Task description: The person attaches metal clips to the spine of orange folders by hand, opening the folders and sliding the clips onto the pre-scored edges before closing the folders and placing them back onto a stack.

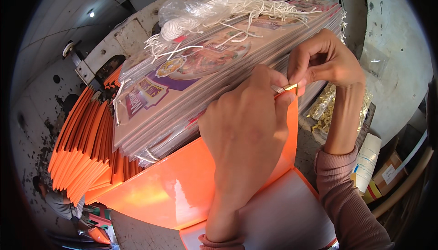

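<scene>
A glossy orange folded cover [159,186] stands partly open in front of me, its pale inner side showing at the lower right. My left hand [248,127] is closed on the cover's upper right corner, thumb and fingers pinching it. Right at that corner, my right hand [329,63] pinches a small gold metal corner piece [290,87] between thumb and fingertips. The fingers partly hide the piece, so I cannot tell how far it sits over the corner. More gold corner pieces [322,111] lie in a heap beneath my right forearm.
Behind the cover rises a tall stack of plastic-wrapped printed boards [200,67], topped by white cords [219,15] and clear plastic. Many orange covers [86,145] fan out at left. A white roll [367,161] and a cardboard box [390,172] are at right. Another person [59,202] is at far lower left.
</scene>
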Tool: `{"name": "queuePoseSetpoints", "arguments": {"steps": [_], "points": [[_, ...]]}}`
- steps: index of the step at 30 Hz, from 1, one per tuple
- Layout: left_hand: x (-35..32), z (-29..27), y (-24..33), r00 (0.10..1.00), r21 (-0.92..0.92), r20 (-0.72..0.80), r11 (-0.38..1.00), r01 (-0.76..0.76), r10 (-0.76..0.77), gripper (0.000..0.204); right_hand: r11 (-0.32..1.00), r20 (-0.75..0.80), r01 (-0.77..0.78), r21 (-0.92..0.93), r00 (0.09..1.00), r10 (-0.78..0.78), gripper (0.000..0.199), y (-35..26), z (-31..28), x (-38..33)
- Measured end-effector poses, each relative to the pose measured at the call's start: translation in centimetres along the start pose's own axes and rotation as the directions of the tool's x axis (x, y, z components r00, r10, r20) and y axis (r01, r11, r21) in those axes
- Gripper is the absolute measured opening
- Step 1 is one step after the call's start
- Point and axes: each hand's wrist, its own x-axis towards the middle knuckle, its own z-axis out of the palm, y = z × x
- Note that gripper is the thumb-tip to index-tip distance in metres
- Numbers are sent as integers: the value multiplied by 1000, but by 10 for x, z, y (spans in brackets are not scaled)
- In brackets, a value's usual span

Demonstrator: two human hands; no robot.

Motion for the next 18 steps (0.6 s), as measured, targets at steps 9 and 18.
{"name": "queuePoseSetpoints", "arguments": {"steps": [9, 18], "points": [[2, 6, -2, 1000, -77, -2, 997, 7, -7, 10, 1000, 17, 3, -16, 1000, -3, 11, 4, 2, 1], [3, 2, -6, 991, 153, 19, 979, -133, 132, 15, 999, 17, -41, -15, 999, 42, 12, 10, -2, 3]]}}
